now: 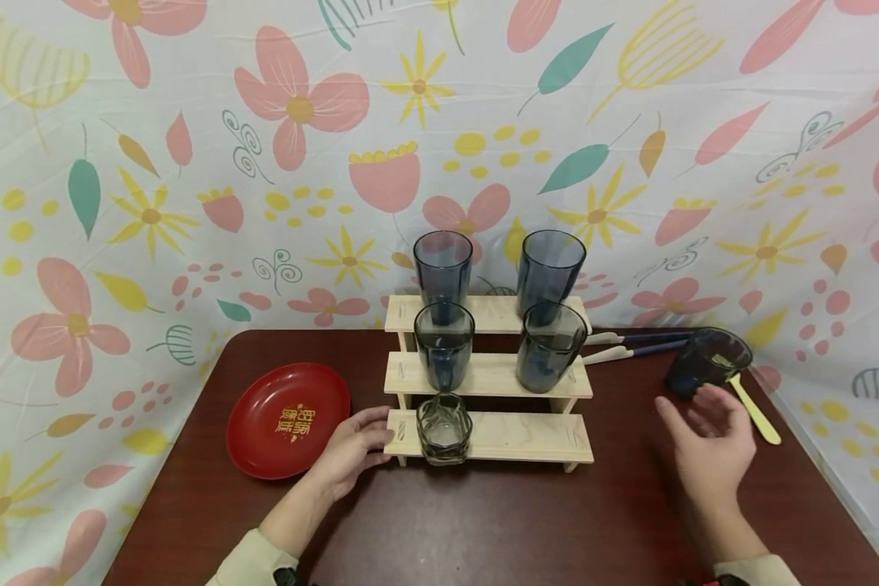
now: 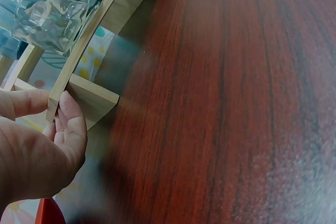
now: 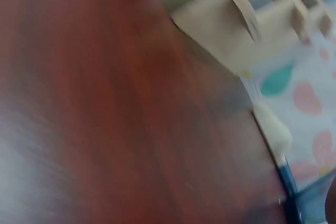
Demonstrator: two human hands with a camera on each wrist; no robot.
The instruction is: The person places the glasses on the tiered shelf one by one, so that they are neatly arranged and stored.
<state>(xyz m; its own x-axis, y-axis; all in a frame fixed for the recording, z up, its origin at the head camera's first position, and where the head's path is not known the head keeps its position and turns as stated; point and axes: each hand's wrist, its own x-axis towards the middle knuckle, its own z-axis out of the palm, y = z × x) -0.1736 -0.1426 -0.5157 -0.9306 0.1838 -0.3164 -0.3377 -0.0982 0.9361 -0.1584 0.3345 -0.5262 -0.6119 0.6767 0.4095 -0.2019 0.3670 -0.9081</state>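
A three-step wooden shelf (image 1: pixel 516 437) stands mid-table. My left hand (image 1: pixel 353 452) pinches the left end of its lowest board, one finger above and others beneath, as the left wrist view (image 2: pixel 52 145) shows. A small wavy clear glass (image 1: pixel 443 431) sits on that board near the hand. Two dark blue tumblers (image 1: pixel 443 350) (image 1: pixel 549 350) stand on the middle step, two more (image 1: pixel 443 264) (image 1: pixel 551 268) on the top one. Over at the right, my right hand (image 1: pixel 714 443) is held with thumb and fingers apart, just in front of another dark tumbler (image 1: pixel 692 370).
A red plate (image 1: pixel 260 427) with gold characters lies left of the shelf. Two blue-handled utensils with pale ends (image 1: pixel 652 350) lie behind at the right. A yellow-handled utensil (image 1: pixel 758 415) lies beside the right tumbler. Floral cloth (image 1: pixel 300 203) hangs behind the table.
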